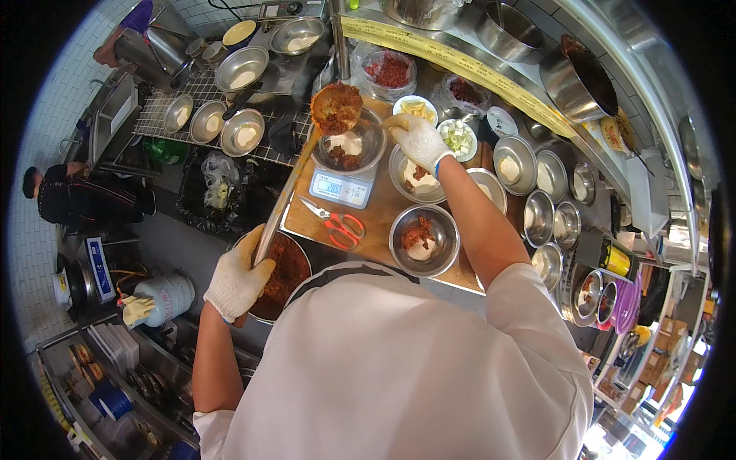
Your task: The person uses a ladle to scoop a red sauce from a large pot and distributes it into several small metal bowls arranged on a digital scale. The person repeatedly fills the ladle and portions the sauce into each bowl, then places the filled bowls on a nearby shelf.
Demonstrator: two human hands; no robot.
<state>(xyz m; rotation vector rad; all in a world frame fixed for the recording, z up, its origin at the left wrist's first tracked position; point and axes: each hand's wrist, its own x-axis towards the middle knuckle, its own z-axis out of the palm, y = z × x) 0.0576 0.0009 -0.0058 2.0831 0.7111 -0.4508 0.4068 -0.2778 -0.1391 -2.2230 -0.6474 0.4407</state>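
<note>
My gloved left hand [240, 282] grips the long handle of a ladle [286, 184]. The ladle's bowl, coated with red-brown paste [339, 103], hangs over a steel mixing bowl [376, 152] holding white powder and some paste. That bowl sits on a digital kitchen scale [343, 185] with a lit display. Between the fingers of my gloved right hand [415, 138] is a slim, paste-smeared utensil [371, 123], its tip close to the ladle; its exact kind is unclear. Below my right wrist stands another bowl [397, 172] with powder and paste.
Red-handled scissors [344, 230] lie on the wooden board [374, 227] near a bowl [411, 261]. A pot of paste [287, 276] stands below. Dishes of cut vegetables [458, 140] and several powder-filled bowls [539, 210] sit right. Another person [86, 192] is at far left.
</note>
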